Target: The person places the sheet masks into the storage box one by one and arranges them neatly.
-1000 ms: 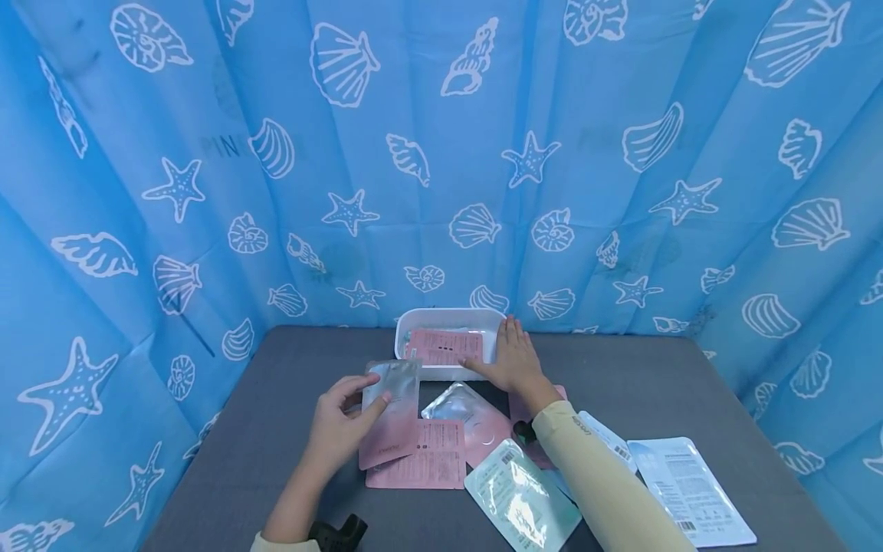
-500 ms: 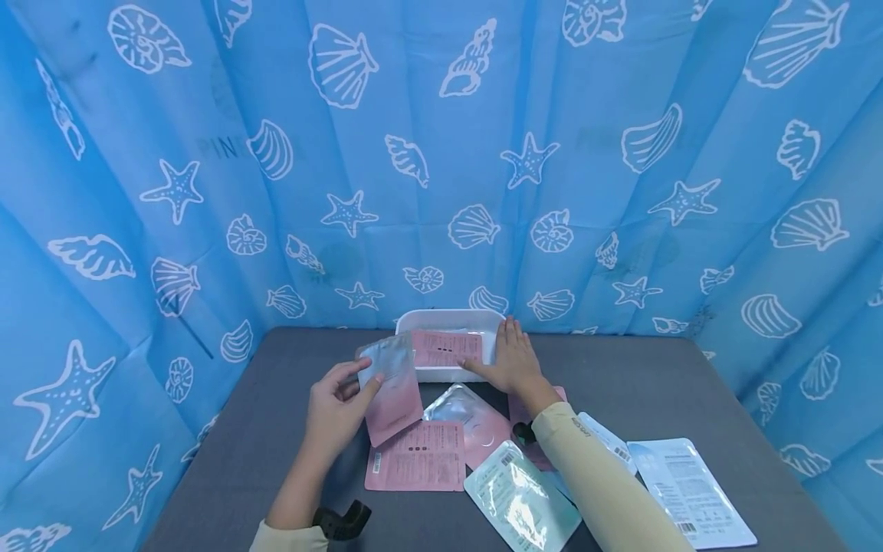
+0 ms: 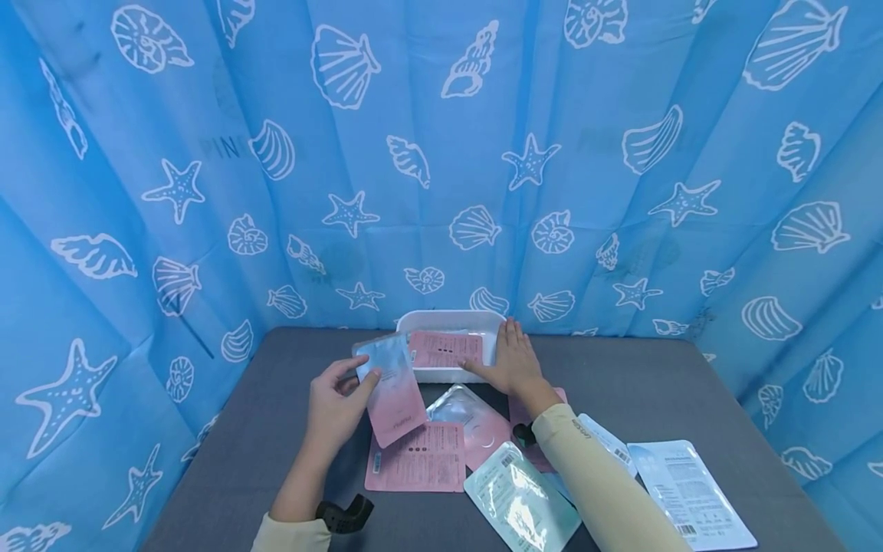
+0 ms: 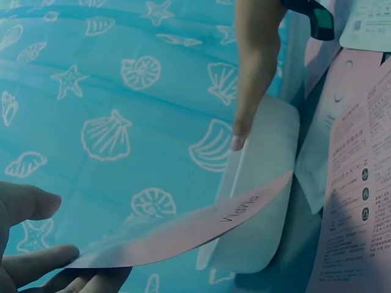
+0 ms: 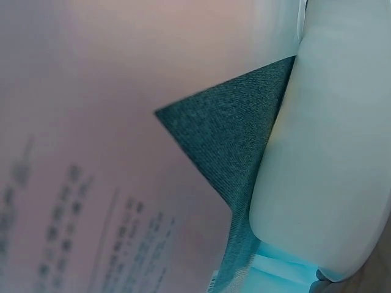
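My left hand (image 3: 336, 406) pinches a pink and silver sachet (image 3: 391, 387) by its left edge and holds it tilted above the grey table (image 3: 276, 445). The left wrist view shows the same sachet (image 4: 201, 229) from below, with my fingers (image 4: 36, 262) at its edge. My right hand (image 3: 512, 360) lies flat, fingers straight, against the right side of a white tray (image 3: 448, 318) at the table's back. A pink sachet (image 3: 444, 347) lies in the tray. The right wrist view is filled by a blurred pink sachet (image 5: 91, 152) and the tray wall (image 5: 330, 140).
Loose sachets lie in front of the tray: a pink one (image 3: 417, 458) printed side up, a silver and pink one (image 3: 469, 418), a pale green one (image 3: 520, 498) and a white one (image 3: 690, 491) at the right. A blue shell-print curtain (image 3: 441, 153) surrounds the table.
My left hand has lifted the pink and silver sachet off the pile and tilted it toward the tray. My right hand has stayed by the tray.
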Demonstrator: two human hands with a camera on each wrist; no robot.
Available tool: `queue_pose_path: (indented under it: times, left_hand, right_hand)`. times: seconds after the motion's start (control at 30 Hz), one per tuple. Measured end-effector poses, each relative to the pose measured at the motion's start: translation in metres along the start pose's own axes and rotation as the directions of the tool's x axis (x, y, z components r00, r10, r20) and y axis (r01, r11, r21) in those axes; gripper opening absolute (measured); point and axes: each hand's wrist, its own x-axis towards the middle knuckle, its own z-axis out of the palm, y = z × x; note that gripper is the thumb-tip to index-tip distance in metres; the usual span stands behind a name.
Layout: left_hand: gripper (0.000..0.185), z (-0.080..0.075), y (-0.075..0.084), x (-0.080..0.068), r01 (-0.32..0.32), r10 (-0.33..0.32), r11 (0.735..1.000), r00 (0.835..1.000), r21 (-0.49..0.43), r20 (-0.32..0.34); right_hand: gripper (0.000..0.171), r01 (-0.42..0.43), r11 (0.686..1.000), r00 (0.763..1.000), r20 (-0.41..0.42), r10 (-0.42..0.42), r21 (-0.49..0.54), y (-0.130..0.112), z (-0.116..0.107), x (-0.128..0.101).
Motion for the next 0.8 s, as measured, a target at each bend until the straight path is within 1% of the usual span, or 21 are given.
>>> queue_pose_path:
  times: [0.13,0.37,0.5,0.63,0.8]
  left_hand:
    - [0.036,0.001,0.001,0.003,-0.010,0.010,1.000,1.000,-0.006,-0.025]
    - [0.036,0.006,0.001,0.008,-0.035,0.033,0.999,0.997,-0.038,-0.071]
    - [0.037,0.009,-0.001,0.012,-0.044,0.038,0.996,0.996,-0.078,-0.080]
    - [0.038,0.013,-0.003,0.016,-0.003,-0.010,0.991,0.995,-0.137,-0.100]
    - [0.042,0.019,-0.006,0.020,0.049,-0.077,0.981,0.987,-0.188,-0.144]
  right_hand:
    - [0.130,-0.001,1.000,1.000,0.001,0.001,-0.014,0.001,-0.001,0.001]
    - [0.131,0.010,1.000,1.000,-0.007,-0.010,0.000,0.003,0.002,0.005]
    - [0.132,0.011,1.000,1.000,-0.002,-0.011,0.001,0.003,0.002,0.006]
    - [0.132,0.003,1.000,1.000,0.004,-0.003,-0.001,0.003,0.001,0.005]
    - [0.132,-0.003,1.000,1.000,-0.001,0.003,-0.009,0.000,-0.001,0.001]
